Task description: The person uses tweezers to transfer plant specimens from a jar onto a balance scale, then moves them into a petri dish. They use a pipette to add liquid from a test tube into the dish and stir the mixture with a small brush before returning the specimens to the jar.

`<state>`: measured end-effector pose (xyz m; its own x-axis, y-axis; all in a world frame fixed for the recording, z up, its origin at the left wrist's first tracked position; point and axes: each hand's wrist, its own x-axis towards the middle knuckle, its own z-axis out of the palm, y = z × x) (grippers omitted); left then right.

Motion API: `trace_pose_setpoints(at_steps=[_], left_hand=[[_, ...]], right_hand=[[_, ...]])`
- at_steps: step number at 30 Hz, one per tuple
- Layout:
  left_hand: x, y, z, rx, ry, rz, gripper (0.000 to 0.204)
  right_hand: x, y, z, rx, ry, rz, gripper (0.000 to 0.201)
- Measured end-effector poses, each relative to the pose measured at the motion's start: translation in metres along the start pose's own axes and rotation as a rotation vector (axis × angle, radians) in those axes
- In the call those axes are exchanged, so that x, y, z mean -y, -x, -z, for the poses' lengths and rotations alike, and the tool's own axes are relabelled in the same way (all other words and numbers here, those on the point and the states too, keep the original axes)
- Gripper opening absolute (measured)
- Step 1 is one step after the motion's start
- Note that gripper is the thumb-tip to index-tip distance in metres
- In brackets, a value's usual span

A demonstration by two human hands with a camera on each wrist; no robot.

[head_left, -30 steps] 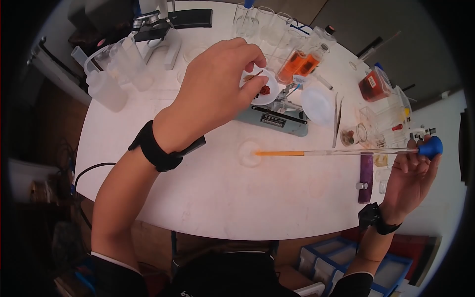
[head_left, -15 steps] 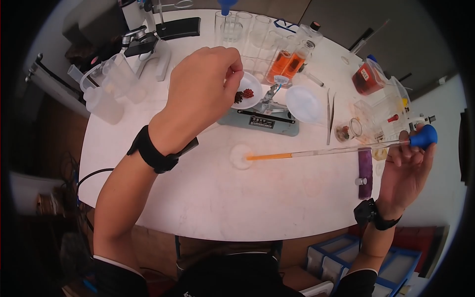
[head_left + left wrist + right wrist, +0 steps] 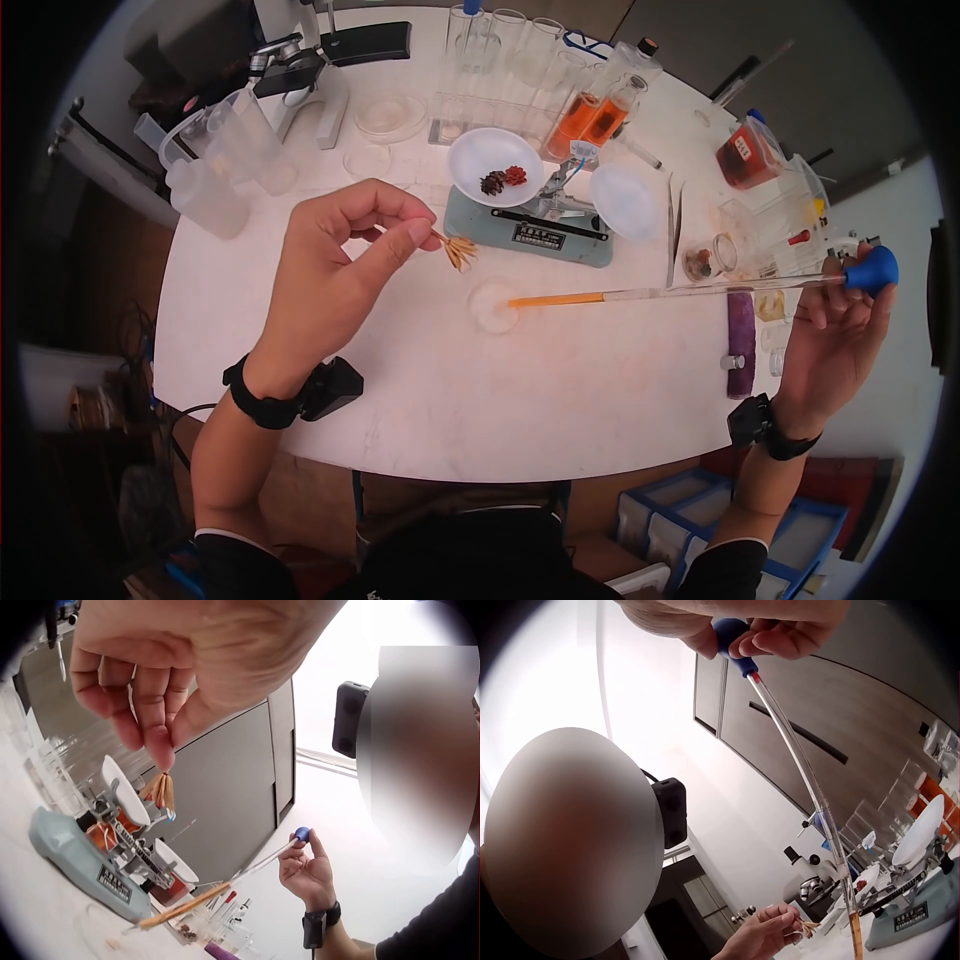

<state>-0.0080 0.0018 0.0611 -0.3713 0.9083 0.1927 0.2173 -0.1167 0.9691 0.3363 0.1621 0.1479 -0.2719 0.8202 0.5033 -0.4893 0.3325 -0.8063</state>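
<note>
Between thumb and fingertips, the left hand [image 3: 335, 265] pinches a small bundle of thin yellow-brown pieces [image 3: 460, 252], held left of and in front of a balance [image 3: 530, 236]. The balance's left white pan [image 3: 478, 157] carries a dark clump [image 3: 492, 183] and a red clump [image 3: 515, 176]; its right pan [image 3: 625, 202] looks empty. The right hand [image 3: 835, 345] grips the blue bulb [image 3: 871, 270] of a long glass pipette [image 3: 680, 291] with orange liquid in its lower part. The pipette's tip is at a small round clear dish [image 3: 493, 305]. In the right wrist view the fingers curl around the bulb [image 3: 733, 646].
Bottles of orange liquid [image 3: 605, 122] and glass tubes [image 3: 540, 50] stand behind the balance. A microscope [image 3: 325, 100] and plastic bottle [image 3: 208, 198] are at the left. Tweezers [image 3: 676, 230], a small jar [image 3: 703, 262] and a purple strip [image 3: 740, 345] lie at the right.
My left hand has come back from over the left pan toward the front left, with the yellow-brown bundle now plainly visible. The right hand still grips the bulb, nearly unmoved.
</note>
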Motion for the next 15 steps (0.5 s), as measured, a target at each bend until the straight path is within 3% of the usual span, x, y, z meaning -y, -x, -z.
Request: trace_pose_setpoints(at_steps=[5, 15], left_hand=[[0.024, 0.008, -0.015, 0.122, -0.032, 0.043, 0.010], [0.033, 0.006, -0.028, 0.197, -0.110, 0.072, 0.007]], right_hand=[[0.004, 0.001, -0.004, -0.050, 0.010, -0.015, 0.048], [0.018, -0.001, -0.002, 0.064, 0.044, 0.017, 0.048]])
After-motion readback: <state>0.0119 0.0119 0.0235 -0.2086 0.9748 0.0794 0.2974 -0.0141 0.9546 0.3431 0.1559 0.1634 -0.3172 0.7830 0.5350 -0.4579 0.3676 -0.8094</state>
